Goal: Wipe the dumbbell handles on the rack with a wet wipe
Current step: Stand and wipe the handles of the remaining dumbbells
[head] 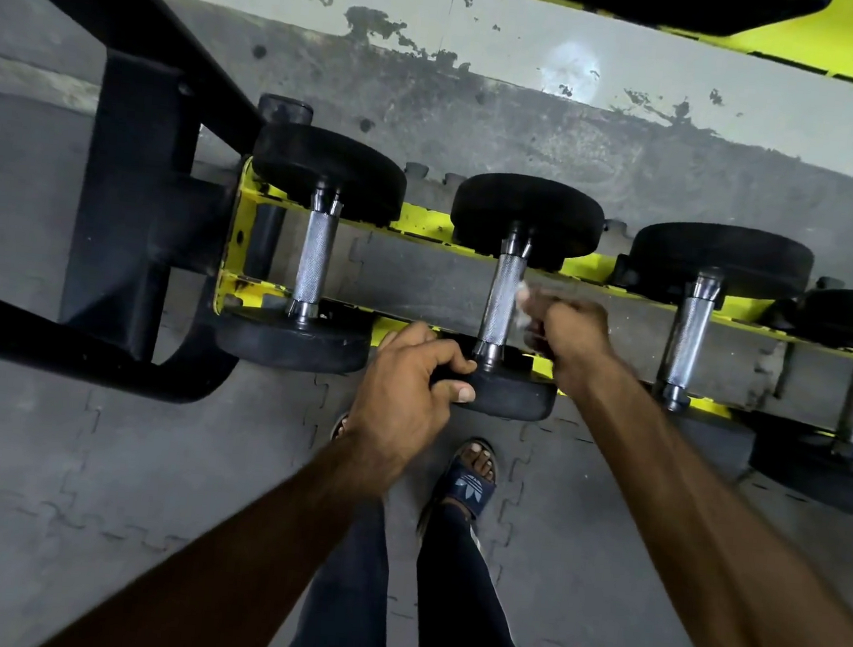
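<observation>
Head view: the left hand [409, 373] is curling its fingers [449, 359] around the near end of the second black rubber dumbbell [526, 218] on the yellow metal rack [425, 220]. The blurred right hand [570, 333] is gripping a crumpled white wet wipe [522, 300] just beside that dumbbell's knurled chrome handle [501, 299].

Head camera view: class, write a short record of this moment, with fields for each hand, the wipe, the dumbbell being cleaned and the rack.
Left hand: grips the near end weight of the second dumbbell
Right hand: fingers curled round the wet wipe, motion-blurred
Wipe position: at the right side of the handle; contact cannot be told
Dumbbell position: lying across the rails, second from the left end
Rack: yellow rails, four dumbbells in view
Floor mats: grey, interlocking
</observation>
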`<act>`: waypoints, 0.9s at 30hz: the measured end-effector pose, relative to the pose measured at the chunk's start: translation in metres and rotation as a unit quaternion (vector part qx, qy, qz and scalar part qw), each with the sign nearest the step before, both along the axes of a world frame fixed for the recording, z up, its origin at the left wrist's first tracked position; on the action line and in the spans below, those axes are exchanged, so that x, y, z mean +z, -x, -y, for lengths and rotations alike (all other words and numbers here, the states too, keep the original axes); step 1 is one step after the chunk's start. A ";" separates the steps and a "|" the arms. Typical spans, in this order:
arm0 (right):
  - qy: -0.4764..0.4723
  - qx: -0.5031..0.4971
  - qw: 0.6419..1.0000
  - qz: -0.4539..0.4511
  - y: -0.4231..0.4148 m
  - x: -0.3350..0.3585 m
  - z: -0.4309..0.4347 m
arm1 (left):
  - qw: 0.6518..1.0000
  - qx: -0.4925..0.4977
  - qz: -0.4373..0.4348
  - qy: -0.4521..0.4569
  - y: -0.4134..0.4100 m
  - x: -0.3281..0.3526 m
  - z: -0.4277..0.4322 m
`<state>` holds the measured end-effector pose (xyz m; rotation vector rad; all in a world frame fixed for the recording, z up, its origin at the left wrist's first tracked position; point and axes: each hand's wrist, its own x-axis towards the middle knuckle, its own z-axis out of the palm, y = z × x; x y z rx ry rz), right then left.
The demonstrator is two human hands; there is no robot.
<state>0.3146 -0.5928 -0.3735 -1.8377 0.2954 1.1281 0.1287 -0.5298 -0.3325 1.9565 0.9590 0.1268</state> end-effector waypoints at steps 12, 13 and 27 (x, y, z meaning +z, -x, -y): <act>-0.064 -0.076 0.995 -0.017 -0.001 0.001 -0.002 | 1.000 0.008 0.015 0.000 0.000 -0.001 0.003; -0.038 -0.025 0.999 0.002 0.005 0.001 0.008 | 1.000 0.008 0.015 -0.002 0.000 -0.001 0.004; 0.210 0.668 0.528 0.481 0.007 0.040 -0.060 | 1.000 0.011 0.012 -0.015 0.002 -0.003 0.007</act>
